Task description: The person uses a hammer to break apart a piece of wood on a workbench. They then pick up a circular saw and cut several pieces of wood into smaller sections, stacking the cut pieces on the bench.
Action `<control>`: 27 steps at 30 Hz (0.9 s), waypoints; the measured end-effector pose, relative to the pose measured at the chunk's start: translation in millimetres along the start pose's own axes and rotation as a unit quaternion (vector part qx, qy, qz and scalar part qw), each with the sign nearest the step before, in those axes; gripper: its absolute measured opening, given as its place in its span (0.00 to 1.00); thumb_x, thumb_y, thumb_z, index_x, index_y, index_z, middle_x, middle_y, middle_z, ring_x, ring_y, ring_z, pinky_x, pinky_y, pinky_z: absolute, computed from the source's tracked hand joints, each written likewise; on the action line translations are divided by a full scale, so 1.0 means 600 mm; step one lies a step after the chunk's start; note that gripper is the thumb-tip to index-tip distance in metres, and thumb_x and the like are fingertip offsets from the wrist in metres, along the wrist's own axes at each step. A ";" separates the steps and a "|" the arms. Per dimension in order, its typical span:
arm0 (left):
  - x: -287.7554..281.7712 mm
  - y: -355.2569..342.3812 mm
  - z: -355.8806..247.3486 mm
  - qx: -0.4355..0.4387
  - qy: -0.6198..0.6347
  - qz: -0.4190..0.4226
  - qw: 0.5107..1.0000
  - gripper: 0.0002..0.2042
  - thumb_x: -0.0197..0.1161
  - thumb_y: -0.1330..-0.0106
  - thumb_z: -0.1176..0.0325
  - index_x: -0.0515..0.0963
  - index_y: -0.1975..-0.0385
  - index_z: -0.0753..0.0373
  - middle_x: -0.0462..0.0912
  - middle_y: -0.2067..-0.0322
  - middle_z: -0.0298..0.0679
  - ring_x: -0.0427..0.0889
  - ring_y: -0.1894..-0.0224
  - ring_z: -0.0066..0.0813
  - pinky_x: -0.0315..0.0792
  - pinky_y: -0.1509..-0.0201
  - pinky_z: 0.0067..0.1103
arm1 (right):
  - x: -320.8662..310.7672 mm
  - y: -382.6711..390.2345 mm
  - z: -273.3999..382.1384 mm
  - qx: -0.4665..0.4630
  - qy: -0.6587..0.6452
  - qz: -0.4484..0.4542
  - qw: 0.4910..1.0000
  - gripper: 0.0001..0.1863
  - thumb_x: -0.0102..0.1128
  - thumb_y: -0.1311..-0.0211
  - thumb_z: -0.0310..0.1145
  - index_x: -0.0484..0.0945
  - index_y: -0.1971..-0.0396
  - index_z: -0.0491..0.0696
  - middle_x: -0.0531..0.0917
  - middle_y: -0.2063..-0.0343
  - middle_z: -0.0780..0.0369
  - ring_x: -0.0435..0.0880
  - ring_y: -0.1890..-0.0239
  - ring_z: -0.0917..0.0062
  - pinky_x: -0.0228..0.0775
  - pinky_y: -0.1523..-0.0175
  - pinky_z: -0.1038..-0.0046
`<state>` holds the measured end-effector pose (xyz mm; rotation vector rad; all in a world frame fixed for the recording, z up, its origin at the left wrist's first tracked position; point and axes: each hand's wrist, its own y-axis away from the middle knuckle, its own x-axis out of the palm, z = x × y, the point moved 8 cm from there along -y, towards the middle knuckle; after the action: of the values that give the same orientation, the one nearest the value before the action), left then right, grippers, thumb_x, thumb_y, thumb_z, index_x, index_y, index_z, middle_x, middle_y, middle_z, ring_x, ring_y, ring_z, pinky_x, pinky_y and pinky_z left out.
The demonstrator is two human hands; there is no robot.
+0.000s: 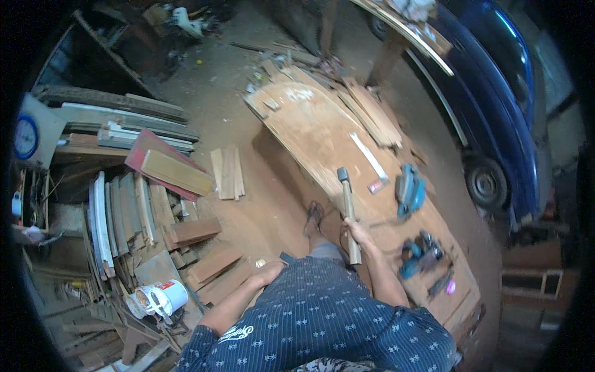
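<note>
My right hand is closed around the wooden handle of a hammer, held upright with its dark head pointing away from me, beside the edge of the wooden workbench. My left hand rests low at my left side, against my clothing. Its fingers are partly hidden, so I cannot tell whether they hold anything. On the bench, right of the hammer, lie a blue power tool and a second blue tool. A long pale strip with a red end lies farther up.
Stacked boards and offcuts crowd the floor at left, with a white bucket among them. Several planks lie on the dirt floor. More planks run along the bench's far side. A dark blue car stands at right.
</note>
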<state>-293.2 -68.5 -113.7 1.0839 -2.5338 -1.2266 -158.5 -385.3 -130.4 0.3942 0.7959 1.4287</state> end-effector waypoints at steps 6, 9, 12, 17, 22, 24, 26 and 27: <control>0.056 0.042 -0.006 0.069 -0.150 -0.070 0.984 0.18 0.56 0.29 0.58 0.83 0.57 0.68 0.87 0.59 0.53 0.85 0.50 0.47 0.76 0.50 0.36 | -0.167 0.253 -0.117 -0.088 0.044 -0.136 0.986 0.19 0.64 0.46 0.38 0.80 0.61 0.38 0.81 0.74 0.60 0.81 0.71 0.74 0.75 0.61 0.66; 0.072 0.018 0.050 0.109 -0.060 -0.130 0.984 0.17 0.56 0.25 0.58 0.82 0.59 0.67 0.86 0.62 0.43 0.83 0.57 0.37 0.75 0.54 0.32 | -0.247 0.354 -0.157 -0.043 0.002 -0.227 0.973 0.23 0.65 0.46 0.39 0.79 0.57 0.36 0.84 0.69 0.55 0.83 0.65 0.69 0.75 0.56 0.64; 0.044 -0.025 0.129 0.111 0.150 -0.190 0.964 0.14 0.56 0.23 0.60 0.81 0.60 0.65 0.83 0.66 0.33 0.79 0.65 0.25 0.73 0.60 0.25 | -0.334 0.386 -0.229 -0.111 0.010 -0.366 0.924 0.21 0.66 0.45 0.37 0.80 0.57 0.38 0.84 0.68 0.57 0.82 0.66 0.73 0.74 0.59 0.68; 0.000 0.024 0.019 0.016 0.065 -0.168 0.984 0.14 0.58 0.23 0.56 0.79 0.58 0.62 0.79 0.69 0.32 0.74 0.71 0.17 0.70 0.67 0.17 | -0.512 0.415 -0.342 -0.023 -0.023 -0.494 0.869 0.21 0.67 0.44 0.38 0.80 0.55 0.39 0.85 0.67 0.60 0.82 0.68 0.75 0.75 0.60 0.68; -0.026 0.011 0.093 -0.026 0.067 -0.284 0.956 0.18 0.62 0.26 0.57 0.79 0.53 0.69 0.84 0.64 0.39 0.81 0.64 0.24 0.77 0.61 0.22 | -0.742 0.354 -0.569 0.152 0.033 -0.462 0.873 0.22 0.70 0.44 0.41 0.83 0.55 0.41 0.87 0.65 0.55 0.85 0.64 0.69 0.76 0.56 0.64; 0.016 0.051 0.113 -0.103 0.024 -0.302 0.947 0.19 0.63 0.27 0.57 0.79 0.51 0.70 0.85 0.61 0.41 0.82 0.61 0.25 0.78 0.59 0.23 | -0.802 0.328 -0.596 0.161 0.132 -0.426 0.881 0.22 0.69 0.43 0.41 0.83 0.54 0.40 0.87 0.64 0.54 0.85 0.63 0.68 0.77 0.55 0.63; 0.065 0.032 0.276 -0.121 0.068 -0.311 0.940 0.23 0.61 0.28 0.51 0.81 0.52 0.70 0.86 0.60 0.46 0.84 0.61 0.29 0.78 0.56 0.30 | -0.839 0.288 -0.626 0.176 0.209 -0.381 0.883 0.23 0.68 0.42 0.41 0.82 0.53 0.39 0.86 0.63 0.53 0.86 0.62 0.67 0.77 0.54 0.63; 0.083 0.021 0.138 -0.175 -0.059 -0.244 0.952 0.25 0.60 0.28 0.49 0.82 0.53 0.70 0.87 0.61 0.48 0.84 0.61 0.33 0.78 0.55 0.32 | -0.872 0.290 -0.637 0.181 0.254 -0.399 0.862 0.23 0.68 0.41 0.42 0.82 0.53 0.39 0.86 0.63 0.53 0.86 0.62 0.66 0.77 0.53 0.63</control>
<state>-369.3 -43.0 -169.0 1.6333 -2.0561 -1.8177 -522.1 -949.3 -145.6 -0.0664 1.4618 0.5789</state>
